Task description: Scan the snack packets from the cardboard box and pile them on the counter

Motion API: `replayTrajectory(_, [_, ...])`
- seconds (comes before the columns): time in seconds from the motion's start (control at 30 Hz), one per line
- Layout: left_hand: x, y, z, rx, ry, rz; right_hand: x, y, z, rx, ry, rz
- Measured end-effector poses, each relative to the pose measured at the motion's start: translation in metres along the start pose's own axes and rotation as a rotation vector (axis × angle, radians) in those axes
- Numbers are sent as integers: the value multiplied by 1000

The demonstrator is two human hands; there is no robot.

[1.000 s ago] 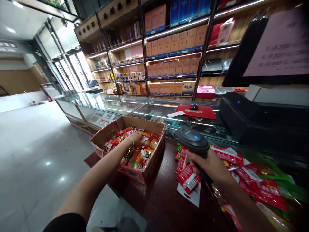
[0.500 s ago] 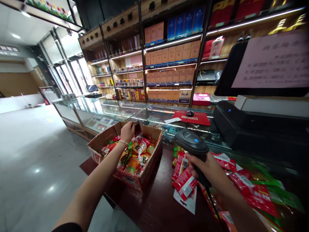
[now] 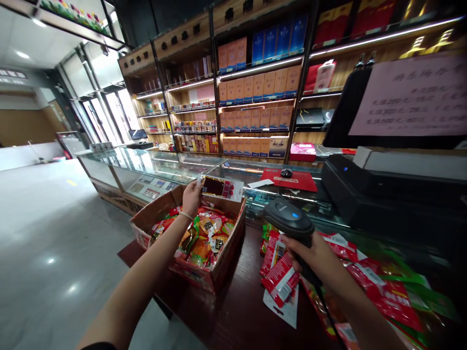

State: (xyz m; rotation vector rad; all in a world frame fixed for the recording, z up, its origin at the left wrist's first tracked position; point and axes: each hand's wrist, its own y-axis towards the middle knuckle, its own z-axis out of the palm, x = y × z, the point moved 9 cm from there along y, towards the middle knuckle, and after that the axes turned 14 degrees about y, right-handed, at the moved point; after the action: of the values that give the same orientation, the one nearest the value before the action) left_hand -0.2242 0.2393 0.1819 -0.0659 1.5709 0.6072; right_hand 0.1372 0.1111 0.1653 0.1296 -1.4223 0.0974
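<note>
My left hand (image 3: 192, 198) pinches one end of a flat snack packet (image 3: 222, 188), dark brown and white with red print, and holds it up over the far side of an open cardboard box (image 3: 228, 250). Inside the box lie many red, orange and green snack packets (image 3: 204, 236). My right hand (image 3: 306, 250) is wrapped round the handle of a black barcode scanner (image 3: 288, 214) showing a blue light; its cord runs down toward the bottom edge. Beneath the scanner, red packets (image 3: 280, 279) with barcodes lie on the dark table, overlapping a white-backed one.
A loose heap of red and green packets (image 3: 394, 291) covers the right of the table (image 3: 226, 311). Behind stands a glass counter (image 3: 175, 163) bearing a red mat (image 3: 302, 182) and a mouse (image 3: 286, 173). A black machine (image 3: 379, 189) and a screen with a pink paper (image 3: 408, 97) rise at right.
The snack packet in my left hand has come up and swung round, so its broad face now shows to the right of the hand. My right hand and the scanner stay nearly still.
</note>
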Motion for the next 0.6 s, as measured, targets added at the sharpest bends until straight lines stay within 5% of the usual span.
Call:
replayTrajectory(0.1, [6, -9, 23, 173, -241, -164, 2, -2, 6, -13, -36, -7])
replayTrajectory(0.23, [16, -25, 46, 351, -285, -324, 9, -7, 18, -6, -135, -51])
replayTrajectory(0.6, [16, -52, 75, 504, -236, -355, 12, -12, 36, 83, -248, 8])
